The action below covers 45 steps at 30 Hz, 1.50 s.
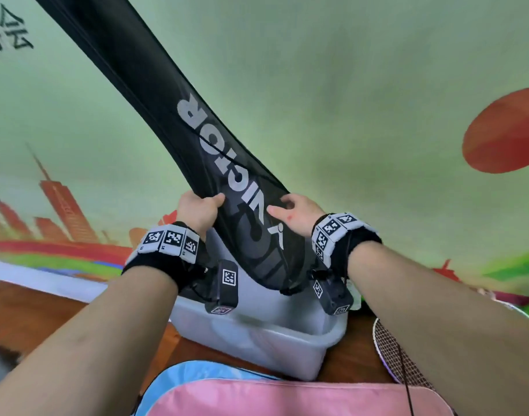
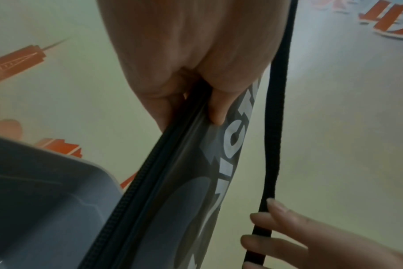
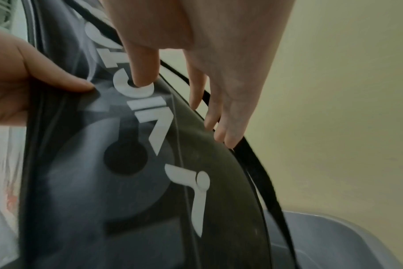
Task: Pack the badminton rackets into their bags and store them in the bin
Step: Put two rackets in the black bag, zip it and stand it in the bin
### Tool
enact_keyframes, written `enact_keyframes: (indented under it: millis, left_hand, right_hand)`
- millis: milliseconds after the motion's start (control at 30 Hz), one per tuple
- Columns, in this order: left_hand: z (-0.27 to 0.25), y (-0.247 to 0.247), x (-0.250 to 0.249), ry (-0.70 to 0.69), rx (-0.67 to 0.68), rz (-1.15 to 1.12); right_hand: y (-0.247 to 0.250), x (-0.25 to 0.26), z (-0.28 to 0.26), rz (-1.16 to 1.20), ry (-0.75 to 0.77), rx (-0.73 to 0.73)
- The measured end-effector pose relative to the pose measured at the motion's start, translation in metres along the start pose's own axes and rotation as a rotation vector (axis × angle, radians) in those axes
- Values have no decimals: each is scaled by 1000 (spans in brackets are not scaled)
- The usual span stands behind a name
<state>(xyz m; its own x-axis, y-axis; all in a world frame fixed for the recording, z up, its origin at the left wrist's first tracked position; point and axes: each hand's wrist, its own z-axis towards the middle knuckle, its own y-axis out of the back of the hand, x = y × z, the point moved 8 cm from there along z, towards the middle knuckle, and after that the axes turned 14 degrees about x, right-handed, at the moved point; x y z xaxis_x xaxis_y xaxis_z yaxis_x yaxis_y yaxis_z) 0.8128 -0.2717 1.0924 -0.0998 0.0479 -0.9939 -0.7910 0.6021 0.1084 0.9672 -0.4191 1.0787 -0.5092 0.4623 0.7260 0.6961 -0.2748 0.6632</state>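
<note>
A long black racket bag (image 1: 215,145) with white VICTOR lettering slants up to the upper left, and its wide lower end hangs over a translucent grey bin (image 1: 272,349). My left hand (image 1: 210,202) pinches the bag's left edge beside the zipper (image 2: 150,174). My right hand (image 1: 282,205) holds the right edge, with the thumb (image 3: 145,72) on the printed face and the fingers (image 3: 209,112) behind the rim by the black strap (image 3: 260,163). The strap (image 2: 276,127) hangs loose. What is inside the bag is hidden.
A bare racket head (image 1: 398,358) lies on the brown table to the right of the bin. A pink bag (image 1: 287,397) over a blue bag (image 1: 179,376) lies at the near edge. A printed green banner (image 1: 347,85) stands behind.
</note>
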Motion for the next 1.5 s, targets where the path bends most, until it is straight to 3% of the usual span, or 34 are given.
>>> enact_keyframes:
  millis: [200,467,667,933,1000,1167,1333,1500]
  left_hand:
    - [36,17,60,99,132,16]
    - [75,23,134,274,300,-131]
    - [96,7,180,398,370,-308]
    - [112,-16,230,504,354,-395]
    - [108,-22,230,536,372,-379]
    - [104,-41,236,631,562,-149]
    - [112,-30,255,745,568,9]
    - [110,-29,266,779,565,24]
  right_hand:
    - [-33,-4,34,-1,-130,-16]
    - [-82,-3,70,-55,-229,60]
    - [-113,-15,78,-94,-285,124]
    - [-137,-48,94,-125,-367,217]
    - [-138,-59,99,-97,-398,217]
    - [-147,-86,115,98,-441,215]
    - [-147,-101,130,326,-464,153]
    - [-148,-113,134,328,-460,79]
